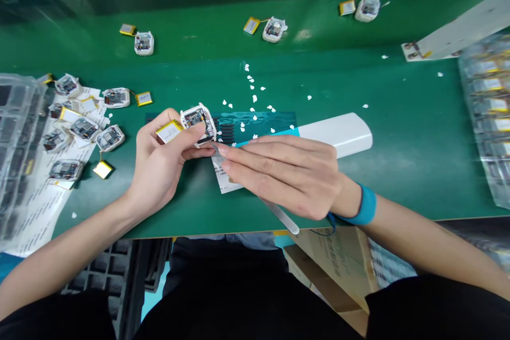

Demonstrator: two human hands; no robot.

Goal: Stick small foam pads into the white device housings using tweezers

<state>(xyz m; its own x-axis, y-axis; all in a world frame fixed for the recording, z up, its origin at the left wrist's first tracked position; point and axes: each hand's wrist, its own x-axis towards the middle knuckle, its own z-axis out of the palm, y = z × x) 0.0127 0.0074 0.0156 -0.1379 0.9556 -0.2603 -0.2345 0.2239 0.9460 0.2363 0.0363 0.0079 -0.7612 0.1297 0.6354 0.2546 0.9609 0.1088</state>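
My left hand [159, 164] is closed around a white watch case [211, 122] with its circuit board showing. The thumb presses on the board, and a yellow-edged battery [169, 131] lies between the case and my palm. My right hand [285, 170] grips metal tweezers [282, 215], whose tips reach the lower edge of the case. A dark strip shows on the case by the tips; whether they touch it I cannot tell. Below my fingers lies a printed paper piece [226, 181], partly hidden.
Several white stickers [255, 99] are scattered on the green bench [191, 74]. A white rounded object [338, 134] lies beyond my right hand. More open watch cases [84, 128] rest at left and along the back. Clear plastic trays [19, 149] stand at both sides, a white bracket [458, 26] at right.
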